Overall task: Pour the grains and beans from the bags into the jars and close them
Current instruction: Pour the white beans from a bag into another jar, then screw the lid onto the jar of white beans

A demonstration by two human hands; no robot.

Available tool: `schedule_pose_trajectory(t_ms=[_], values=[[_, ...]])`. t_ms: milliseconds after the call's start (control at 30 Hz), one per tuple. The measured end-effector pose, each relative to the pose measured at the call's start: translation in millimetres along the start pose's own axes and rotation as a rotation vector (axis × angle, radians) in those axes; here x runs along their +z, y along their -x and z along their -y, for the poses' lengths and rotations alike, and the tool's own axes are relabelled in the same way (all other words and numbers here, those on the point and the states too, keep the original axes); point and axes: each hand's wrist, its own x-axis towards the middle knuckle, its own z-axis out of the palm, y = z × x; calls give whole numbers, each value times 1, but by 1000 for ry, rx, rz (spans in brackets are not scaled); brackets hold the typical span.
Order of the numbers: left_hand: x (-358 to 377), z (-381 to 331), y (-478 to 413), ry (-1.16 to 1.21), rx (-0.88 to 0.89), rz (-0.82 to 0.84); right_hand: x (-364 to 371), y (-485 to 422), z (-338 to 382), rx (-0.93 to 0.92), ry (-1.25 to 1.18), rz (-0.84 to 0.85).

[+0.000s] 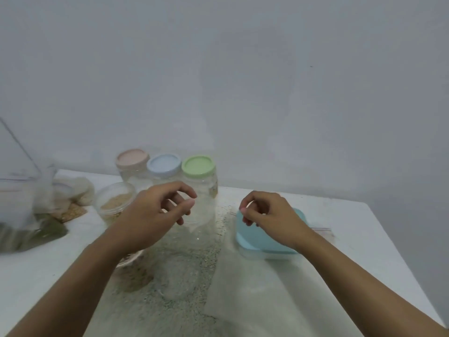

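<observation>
A clear plastic bag [184, 271] of fine greenish-grey grains hangs blurred in front of me, low in the middle. My left hand [158, 212] pinches its top edge with thumb and forefinger, in front of the green-lidded jar [198, 166]. My right hand [269, 215] pinches the other side of the bag's top, above a square box with a light blue lid [257, 242]. Behind stand a pink-lidded jar [132, 158] and a blue-lidded jar [164, 165], both shut. An open jar [114, 203] holds tan grains.
At the left lie bags of green beans [48, 231], tan beans [74, 212] and white grains [81, 188], beside a large clear container [14, 198]. A flat zip bag [320, 229] lies right of the blue box. The white table [364, 239] ends at the right; a wall stands behind.
</observation>
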Motion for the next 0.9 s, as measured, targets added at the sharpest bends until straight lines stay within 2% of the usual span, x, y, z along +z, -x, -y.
schedule_pose_trajectory(t_ms=[200,367,433,500,633,800,900], values=[[-63,62,26,-163,51,-98,77,-22,27,-69,262,285],[-85,116,36,-218,62,-86,132,-36,50,-65,609,463],[-91,134,35,-174,9,-22,155,-39,55,-48,755,497],[-95,150,34,-91,-61,117,177,-43,56,-14,872,503],[-93,167,34,163,-151,407,203,-43,50,98,950,508],[-93,186,26,306,-99,522,222,-37,48,159,994,449],[-89,201,24,272,-64,558,227,-36,48,137,1016,380]])
